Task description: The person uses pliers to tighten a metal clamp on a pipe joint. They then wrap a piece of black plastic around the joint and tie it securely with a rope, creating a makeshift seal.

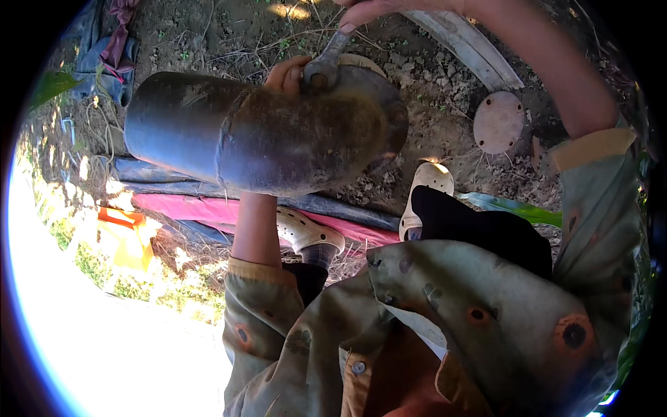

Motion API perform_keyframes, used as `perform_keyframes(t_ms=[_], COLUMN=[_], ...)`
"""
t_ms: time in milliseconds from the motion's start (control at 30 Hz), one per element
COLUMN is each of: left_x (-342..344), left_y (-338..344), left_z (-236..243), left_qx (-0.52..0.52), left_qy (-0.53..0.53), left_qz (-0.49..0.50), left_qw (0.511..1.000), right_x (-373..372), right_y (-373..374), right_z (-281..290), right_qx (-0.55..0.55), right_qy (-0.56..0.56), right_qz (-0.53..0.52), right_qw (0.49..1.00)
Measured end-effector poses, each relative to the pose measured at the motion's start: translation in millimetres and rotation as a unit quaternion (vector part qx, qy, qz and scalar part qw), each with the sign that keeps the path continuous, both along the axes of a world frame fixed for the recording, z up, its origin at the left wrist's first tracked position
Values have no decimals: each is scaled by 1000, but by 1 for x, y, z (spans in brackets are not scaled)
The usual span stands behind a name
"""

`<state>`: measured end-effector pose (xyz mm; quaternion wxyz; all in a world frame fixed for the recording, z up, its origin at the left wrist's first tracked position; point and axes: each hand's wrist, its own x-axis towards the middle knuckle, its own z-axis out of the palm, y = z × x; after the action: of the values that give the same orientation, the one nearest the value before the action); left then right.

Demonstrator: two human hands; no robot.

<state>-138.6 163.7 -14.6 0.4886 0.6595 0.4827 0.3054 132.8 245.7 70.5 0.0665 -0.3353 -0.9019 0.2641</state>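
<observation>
A thick, dark cylindrical pipe (243, 135) with a raised seam round it lies across the view, its rounded right end next to a round flange (392, 115). On its far side a metal wrench (335, 50) slants up from a bolt or nut. My right hand (372, 12), partly cut off by the top edge, pinches the wrench's upper end. My left forearm passes behind the pipe. My left hand (283, 75) reappears beyond it with curled fingers against the wrench's lower head; most of that hand is hidden, and its exact hold does not show.
A pale round plate with holes (499, 122) lies on the soil at right, near a curved grey strip (465, 45). Pink cloth (184, 207) and dark tubing run below the pipe, by my pale clogs (432, 182). An orange object (126, 236) stands at left.
</observation>
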Motion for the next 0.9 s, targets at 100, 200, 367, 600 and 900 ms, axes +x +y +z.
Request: perform_keyframes(t_ms=[100,200,367,600,900], left_x=[-2,2,16,10,4], left_y=[-3,-11,-6,-11,0], left_z=[-2,19,42,30,8], left_qx=[-41,-122,-147,-171,45], left_qy=[1,1,-12,10,39], left_qz=[20,39,38,82,24], left_qw=[999,992,988,982,998], right_x=[4,-14,-23,40,5], right_y=[-74,-131,-154,-96,7], right_z=[-40,-31,-24,-21,-7], right_qx=[95,110,140,195,133], right_qy=[-78,-39,-4,-17,3], right_qz=[-129,-267,-340,-282,44], right_qw=[984,957,930,939,990])
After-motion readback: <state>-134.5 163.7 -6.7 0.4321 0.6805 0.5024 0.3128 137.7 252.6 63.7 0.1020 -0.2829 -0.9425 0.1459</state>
